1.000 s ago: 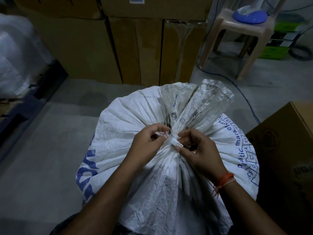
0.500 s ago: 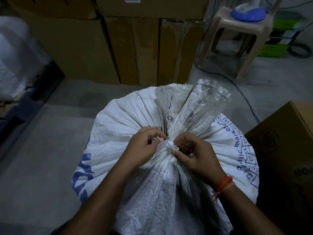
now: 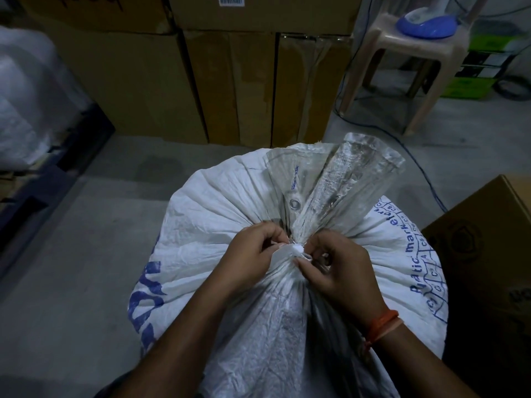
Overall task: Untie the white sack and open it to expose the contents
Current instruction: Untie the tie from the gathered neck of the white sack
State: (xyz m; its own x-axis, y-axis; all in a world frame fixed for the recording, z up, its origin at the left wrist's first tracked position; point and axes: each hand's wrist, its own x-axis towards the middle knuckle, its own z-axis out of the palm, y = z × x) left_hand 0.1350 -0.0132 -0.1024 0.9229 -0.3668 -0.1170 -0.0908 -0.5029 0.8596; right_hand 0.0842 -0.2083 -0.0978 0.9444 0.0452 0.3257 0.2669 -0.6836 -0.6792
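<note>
Both hands' fingers (image 3: 275,245) pinching knotted white tie (image 3: 296,249) — crinkled woven sack (image 3: 218,225), neck bunched, pleated.

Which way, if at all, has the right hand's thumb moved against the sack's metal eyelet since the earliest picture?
Cannot tell. The right hand pinches the tie just below the eyelet on the white sack, as before; the camera itself shifts.

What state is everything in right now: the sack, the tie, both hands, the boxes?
Sack: upright, full, neck gathered shut.
Tie: knotted round the neck.
Left hand: pinches the tie.
Right hand: pinches the tie.
Liner: sticks out above the tie.
Boxes: stacked, taped shut.
Stool: upright, blue thing on it.
</note>
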